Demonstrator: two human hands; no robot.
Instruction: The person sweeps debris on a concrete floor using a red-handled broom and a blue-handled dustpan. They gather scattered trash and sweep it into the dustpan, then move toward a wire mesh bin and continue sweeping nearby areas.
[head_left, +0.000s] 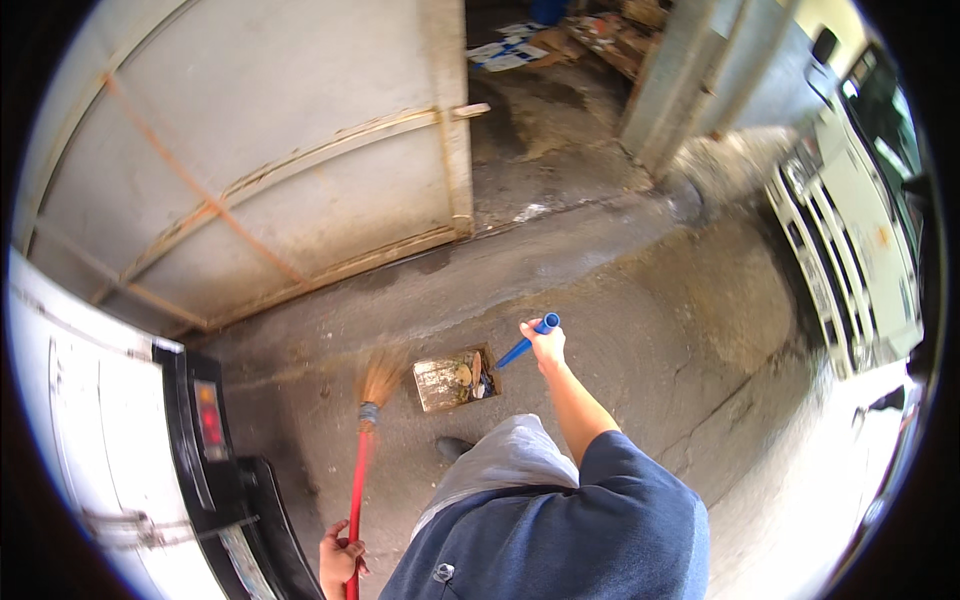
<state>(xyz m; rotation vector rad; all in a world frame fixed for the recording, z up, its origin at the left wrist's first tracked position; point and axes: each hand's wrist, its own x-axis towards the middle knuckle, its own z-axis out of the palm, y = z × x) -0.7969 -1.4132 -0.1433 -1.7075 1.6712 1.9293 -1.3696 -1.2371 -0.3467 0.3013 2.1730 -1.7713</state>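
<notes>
My left hand [341, 556] is wrapped around the red handle of a broom [359, 480] at the lower left. The broom's straw bristles, blurred, rest near the ground to the left of a box-shaped dustpan [436, 384]. Dirt and scraps [478, 375] lie in the dustpan's right part. In my right hand [546, 345] is a blue tube-like handle [517, 352], gripped near its upper end. It slants down to the dustpan's right edge and appears to be joined there; the joint itself is too small to make out.
A large metal gate [330, 190] stands ahead on the left. Past its edge is a room with cardboard and scraps [610, 42]. At left is a vehicle's rear with a tail light [209, 412]; a white truck [850, 220] stands at right. The concrete ground [640, 330] is stained and cracked.
</notes>
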